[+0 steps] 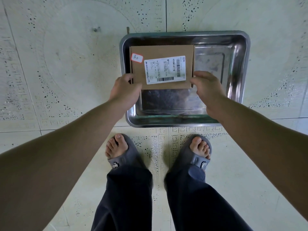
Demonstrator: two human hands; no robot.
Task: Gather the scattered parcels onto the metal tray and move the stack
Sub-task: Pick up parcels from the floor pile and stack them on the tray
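Left hand (124,90) and right hand (208,87) clamp the parcel (158,52) by its near corners — to hold it level — at ten o'clock in the metal tray (183,33), likely leaving room for more.

Brown parcel (160,52) with white label (165,70), silver tray (240,67), pale speckled floor (66,64), grey slippers (120,157).

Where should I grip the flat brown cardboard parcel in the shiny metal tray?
Grip the brown cardboard parcel by its two near corners, reaching in from the near side. It sits flat toward the far left of the metal tray, close to the left wall; bare tray floor along its near and right edges leaves finger room.
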